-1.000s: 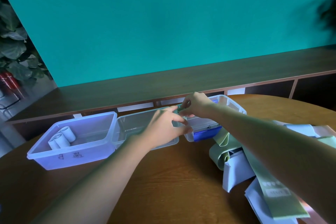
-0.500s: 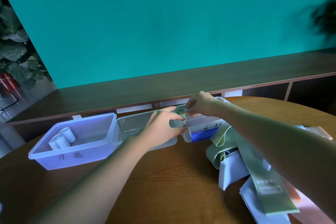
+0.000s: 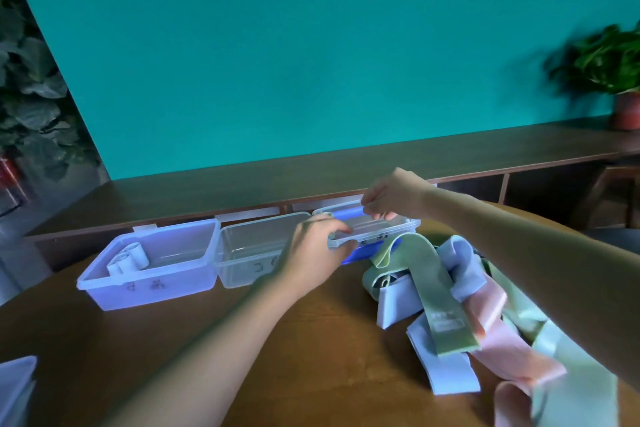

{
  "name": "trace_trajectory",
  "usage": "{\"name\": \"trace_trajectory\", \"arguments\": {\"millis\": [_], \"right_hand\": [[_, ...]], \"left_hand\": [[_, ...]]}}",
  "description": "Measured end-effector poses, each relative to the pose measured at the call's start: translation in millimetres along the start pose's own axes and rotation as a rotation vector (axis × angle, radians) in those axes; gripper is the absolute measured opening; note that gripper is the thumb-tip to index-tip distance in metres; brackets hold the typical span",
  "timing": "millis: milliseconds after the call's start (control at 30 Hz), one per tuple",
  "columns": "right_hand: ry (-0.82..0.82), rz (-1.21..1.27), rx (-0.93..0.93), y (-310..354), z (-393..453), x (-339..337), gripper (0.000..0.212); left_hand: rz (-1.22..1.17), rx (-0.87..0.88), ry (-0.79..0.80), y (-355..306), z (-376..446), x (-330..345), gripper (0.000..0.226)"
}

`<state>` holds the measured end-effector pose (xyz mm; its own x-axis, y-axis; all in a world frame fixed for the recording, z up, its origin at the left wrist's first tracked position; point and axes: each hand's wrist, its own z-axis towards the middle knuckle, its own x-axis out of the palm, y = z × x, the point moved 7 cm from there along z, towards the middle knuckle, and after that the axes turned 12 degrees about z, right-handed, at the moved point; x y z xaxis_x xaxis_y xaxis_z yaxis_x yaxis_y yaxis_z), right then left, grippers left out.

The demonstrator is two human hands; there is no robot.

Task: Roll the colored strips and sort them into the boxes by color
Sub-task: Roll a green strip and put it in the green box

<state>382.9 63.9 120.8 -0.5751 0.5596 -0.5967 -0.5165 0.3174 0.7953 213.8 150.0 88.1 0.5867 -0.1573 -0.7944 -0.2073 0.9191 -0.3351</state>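
Three plastic boxes stand in a row at the table's far side. The left box (image 3: 180,284) holds pale rolls (image 3: 128,258). The middle box (image 3: 242,274) is clear. The right box (image 3: 398,230) shows something blue low inside it. My left hand (image 3: 317,246) grips that box's near-left corner. My right hand (image 3: 393,196) hovers over the box with fingertips pinched on a grey-green piece that looks like the green roll (image 3: 372,222); blur hides its shape. Loose green strips (image 3: 427,274), lavender strips (image 3: 398,302) and pink strips (image 3: 498,354) lie piled at the right.
The round wooden table (image 3: 311,350) has bare wood in front of the boxes. A long low wooden shelf (image 3: 311,177) runs behind it under a teal wall. A potted plant (image 3: 609,69) stands at the shelf's right end. A pale lid edge (image 3: 14,388) shows at the bottom left.
Both hands, which held the green roll together above the boxes, have moved apart over the right box. The left hand dropped to the box corner. The view shifted, showing more of the strip pile.
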Motion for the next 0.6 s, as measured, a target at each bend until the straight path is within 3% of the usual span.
{"name": "trace_trajectory", "arguments": {"millis": [167,300,433,600], "right_hand": [[0.003,-0.303,-0.074,-11,-51,-20,0.017],[0.011,-0.336,-0.023,-39,-75,-25,0.030],[-0.091,-0.308,-0.018,-55,-73,-27,0.032],[-0.130,-0.327,-0.035,-58,-69,-17,0.012]], "left_hand": [[-0.077,-0.140,0.135,-26,-12,37,0.026],[0.044,-0.156,0.170,-48,-9,51,0.026],[0.080,-0.194,0.172,-52,-3,55,0.022],[0.064,-0.215,0.165,-43,4,59,0.031]]}}
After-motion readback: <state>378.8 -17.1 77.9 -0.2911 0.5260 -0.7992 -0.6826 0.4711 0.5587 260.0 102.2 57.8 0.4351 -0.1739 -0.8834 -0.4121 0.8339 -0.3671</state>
